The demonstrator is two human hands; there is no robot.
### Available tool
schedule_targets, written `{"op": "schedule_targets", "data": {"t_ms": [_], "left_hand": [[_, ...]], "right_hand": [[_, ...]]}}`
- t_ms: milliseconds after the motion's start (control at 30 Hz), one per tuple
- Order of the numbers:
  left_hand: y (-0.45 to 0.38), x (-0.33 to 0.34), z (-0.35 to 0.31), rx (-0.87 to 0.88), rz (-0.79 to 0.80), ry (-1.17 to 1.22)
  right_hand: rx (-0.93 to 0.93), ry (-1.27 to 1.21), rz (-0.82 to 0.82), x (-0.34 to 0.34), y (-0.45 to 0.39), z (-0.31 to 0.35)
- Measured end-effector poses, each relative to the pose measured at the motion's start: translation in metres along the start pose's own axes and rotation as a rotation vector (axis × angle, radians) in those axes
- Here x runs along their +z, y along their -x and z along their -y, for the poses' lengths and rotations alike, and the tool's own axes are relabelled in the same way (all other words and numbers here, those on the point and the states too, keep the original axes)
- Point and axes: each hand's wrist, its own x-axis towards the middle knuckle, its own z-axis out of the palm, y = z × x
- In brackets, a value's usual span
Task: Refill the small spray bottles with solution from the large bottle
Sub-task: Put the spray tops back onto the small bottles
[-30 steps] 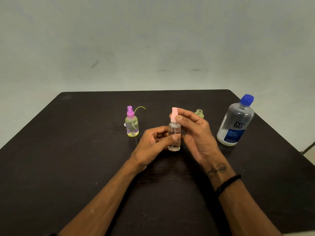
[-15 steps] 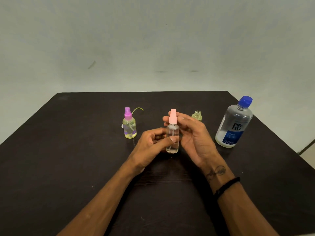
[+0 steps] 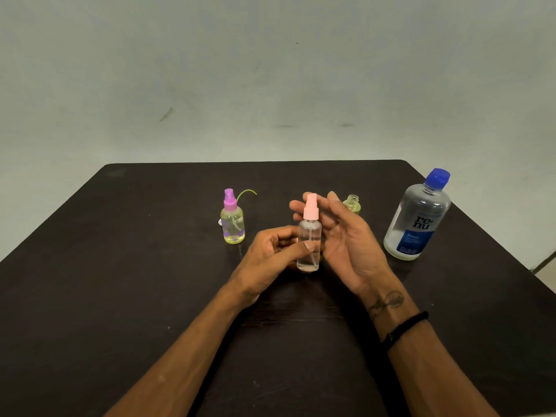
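Two hands: left hand [image 3: 272, 254] grips clear btl [image 3: 309, 245]; right hand [image 3: 340, 236] open.

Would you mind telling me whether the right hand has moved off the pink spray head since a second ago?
Yes. The right hand has opened and drawn back rightward from the pink spray head, toward the large bottle.

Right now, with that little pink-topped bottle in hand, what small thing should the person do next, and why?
Probably twist off the pink spray top. The left hand grips the clear bottle upright, its top on, and only a little liquid shows at the bottom. The right hand is open beside the top. The large bottle is capped, so pouring comes later.
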Motion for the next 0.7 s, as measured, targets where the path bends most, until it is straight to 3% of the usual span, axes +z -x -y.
{"op": "schedule_targets", "data": {"t_ms": [533, 700], "left_hand": [[0.0002, 0.0001, -0.0021, -0.006, -0.004, 0.006], [0.0001, 0.0000, -0.0016, -0.002, 0.004, -0.005]], "right_hand": [[-0.077, 0.001, -0.001, -0.0027, -0.0006, -0.0017], [-0.046, -0.011, 0.068, -0.0021, 0.0011, -0.0018]]}}
